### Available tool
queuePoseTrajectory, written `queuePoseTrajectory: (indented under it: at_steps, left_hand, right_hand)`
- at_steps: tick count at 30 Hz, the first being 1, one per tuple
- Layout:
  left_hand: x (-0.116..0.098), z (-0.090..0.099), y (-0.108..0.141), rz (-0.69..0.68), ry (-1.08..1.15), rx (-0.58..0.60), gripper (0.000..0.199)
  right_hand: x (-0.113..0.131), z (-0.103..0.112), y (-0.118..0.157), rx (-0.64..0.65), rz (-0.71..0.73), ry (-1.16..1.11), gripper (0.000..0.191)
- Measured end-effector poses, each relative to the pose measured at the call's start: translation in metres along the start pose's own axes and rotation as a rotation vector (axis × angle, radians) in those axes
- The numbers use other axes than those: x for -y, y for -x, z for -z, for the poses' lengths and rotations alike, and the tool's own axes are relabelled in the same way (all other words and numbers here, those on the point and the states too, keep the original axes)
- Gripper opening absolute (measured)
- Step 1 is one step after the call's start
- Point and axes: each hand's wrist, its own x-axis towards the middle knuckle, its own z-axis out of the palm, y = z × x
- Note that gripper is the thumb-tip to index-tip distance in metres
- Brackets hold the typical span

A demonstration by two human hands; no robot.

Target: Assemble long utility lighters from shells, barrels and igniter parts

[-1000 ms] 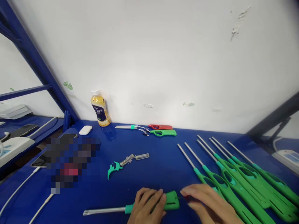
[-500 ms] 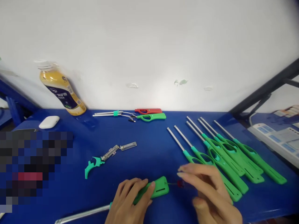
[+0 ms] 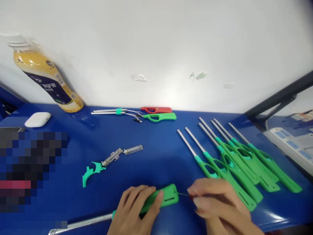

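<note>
My left hand [image 3: 137, 207] is wrapped over a green long-necked gas lighter [image 3: 169, 195] and presses it on the blue table. The lighter's metal tube points to the lower left, and its slotted end shows past my thumb. Close by on the right, my right hand [image 3: 217, 200] pinches the red end of a thin rod [image 3: 183, 194]. That rod's far end meets the small hole in the lighter's end; how deep it sits, I cannot tell. My fingers hide most of the red part.
Several green lighters [image 3: 244, 163] lie at right. Clear fuel-tank parts [image 3: 133, 149] and a teal trigger piece [image 3: 88, 176] lie left of centre. Behind are metal tubes with wires [image 3: 107, 111], green [image 3: 166, 116] and red [image 3: 161, 110] lighter bodies, a bottle [image 3: 49, 78] and a white case [image 3: 37, 119].
My right fingers have closed around the rod's red end, which showed beside open fingers before. My left hand keeps its hold on the lighter. The view has shifted slightly.
</note>
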Motion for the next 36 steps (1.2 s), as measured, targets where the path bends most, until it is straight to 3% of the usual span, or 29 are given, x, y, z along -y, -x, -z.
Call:
queuePoseTrajectory:
  at_steps: [3, 7, 10, 13, 17, 22, 27, 32, 36]
  left_hand:
    - [0.0, -0.001, 0.0, 0.009, -0.001, -0.019, 0.037]
    - [0.0, -0.003, 0.0, 0.008, -0.018, -0.037, 0.035]
    - [-0.002, -0.003, -0.002, 0.015, -0.034, -0.035, 0.037]
    - [-0.003, -0.003, -0.003, 0.014, -0.039, -0.038, 0.038]
    - [-0.002, -0.004, -0.004, 0.0, -0.038, -0.059, 0.038]
    - [-0.002, -0.004, -0.005, 0.008, -0.04, -0.059, 0.037]
    - [-0.002, -0.004, -0.004, 0.013, -0.027, -0.039, 0.04]
    - [-0.003, -0.004, -0.002, 0.022, -0.032, -0.024, 0.041]
    - [-0.004, -0.003, -0.004, 0.023, -0.015, -0.035, 0.039]
  right_hand:
    - [0.0, -0.004, -0.002, 0.011, 0.013, 0.104, 0.025]
    - [0.004, -0.003, -0.005, 0.115, -0.116, 0.1, 0.032]
    - [0.005, -0.002, -0.008, 0.063, -0.04, 0.042, 0.032]
    - [0.004, -0.001, -0.009, -0.009, 0.0, 0.138, 0.028]
    - [0.005, 0.0, -0.005, 0.149, -0.107, 0.091, 0.038]
    - [0.008, 0.0, -0.005, 0.015, -0.028, 0.026, 0.033]
    - [0.013, 0.004, -0.003, 0.191, -0.139, 0.063, 0.039]
    - [0.015, 0.003, 0.0, 0.04, -0.05, 0.067, 0.036]
    - [0.014, 0.003, -0.001, 0.166, -0.169, 0.101, 0.038]
